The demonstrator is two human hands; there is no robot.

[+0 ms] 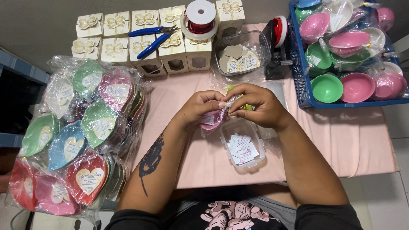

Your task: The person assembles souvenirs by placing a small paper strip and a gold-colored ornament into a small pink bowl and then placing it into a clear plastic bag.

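Observation:
My left hand (199, 107) and my right hand (255, 104) meet over the middle of the pink table (341, 140). Together they pinch the top of a clear plastic wrap around a small pink bowl (211, 120), which hangs under my left fingers. A bit of green (247, 107) shows behind my right fingers. Just below the hands sits a small clear box (243, 142) with several white paper tags inside.
A big pile of wrapped heart-shaped dishes (81, 132) fills the left side. Cream gift boxes (140, 40) stand at the back with blue pliers (151, 36) and a ribbon spool (200, 17). A clear tub of heart tags (240, 55) and a blue crate of coloured bowls (349, 51) stand right.

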